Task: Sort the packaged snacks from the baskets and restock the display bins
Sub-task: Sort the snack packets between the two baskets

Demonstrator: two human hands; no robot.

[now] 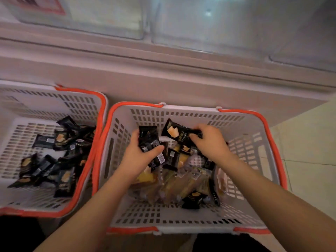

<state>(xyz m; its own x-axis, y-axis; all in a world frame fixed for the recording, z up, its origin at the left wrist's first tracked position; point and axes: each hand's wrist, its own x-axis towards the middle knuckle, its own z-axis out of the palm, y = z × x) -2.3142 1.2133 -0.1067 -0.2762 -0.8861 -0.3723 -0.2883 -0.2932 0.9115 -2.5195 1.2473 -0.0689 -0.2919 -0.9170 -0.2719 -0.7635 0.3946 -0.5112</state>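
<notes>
Both my hands are inside the right white basket point(254, 160), which has an orange rim. My left hand point(140, 157) grips a small stack of black snack packets point(150, 140). My right hand point(211, 140) pinches one black packet with a yellow picture point(175, 132) by its end, lifted above the pile. Under my hands lies a mixed pile: clear-wrapped yellow snacks point(180, 182) and a few more black packets point(193, 200). The left white basket point(45, 104) holds several black packets point(60, 153) only.
A pale cabinet front point(163, 77) rises just behind both baskets, with clear display bins point(200, 30) on top of it. Light floor tiles point(309, 151) show to the right of the right basket. The baskets stand side by side, rims nearly touching.
</notes>
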